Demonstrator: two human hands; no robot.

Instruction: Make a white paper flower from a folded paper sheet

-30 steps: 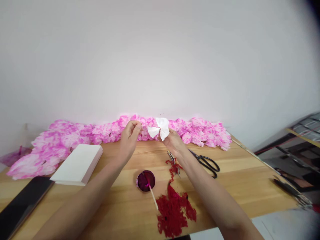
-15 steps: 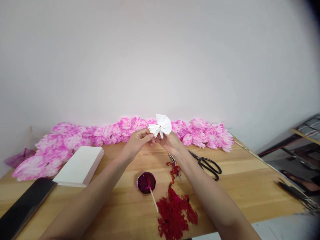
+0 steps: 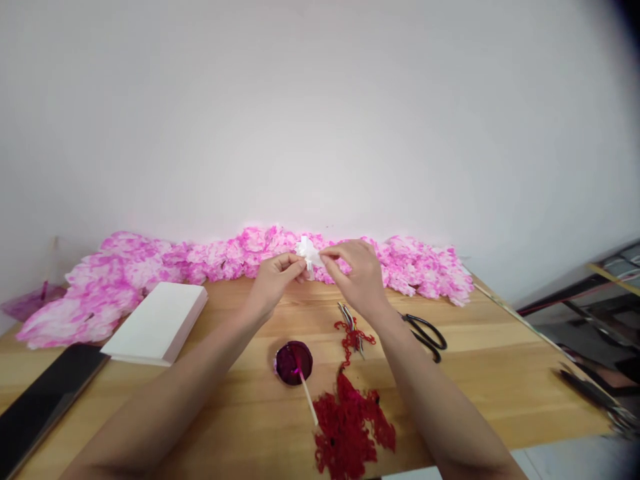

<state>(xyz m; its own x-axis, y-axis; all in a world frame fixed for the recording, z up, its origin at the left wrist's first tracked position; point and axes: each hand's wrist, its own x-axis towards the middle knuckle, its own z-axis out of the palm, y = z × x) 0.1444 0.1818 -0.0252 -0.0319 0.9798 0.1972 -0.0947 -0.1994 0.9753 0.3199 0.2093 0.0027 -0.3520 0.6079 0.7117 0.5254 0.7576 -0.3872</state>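
The left hand [image 3: 281,279] pinched the white paper [image 3: 309,253] between thumb and fingertips; the right hand [image 3: 356,270] pinched its other side. The paper was raised in front of pink flowers [image 3: 215,260] (a long, fluffy bank). Below, on the table [image 3: 240,407], a stick [image 3: 309,398] leaned in a dark cup [image 3: 290,363] beside red yarn [image 3: 345,430].

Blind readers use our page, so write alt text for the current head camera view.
Two bare hands, left and right, pinch a small white paper piece before a row of pink-and-white paper flowers; nearer lie a dark purple dye cup and red yarn.
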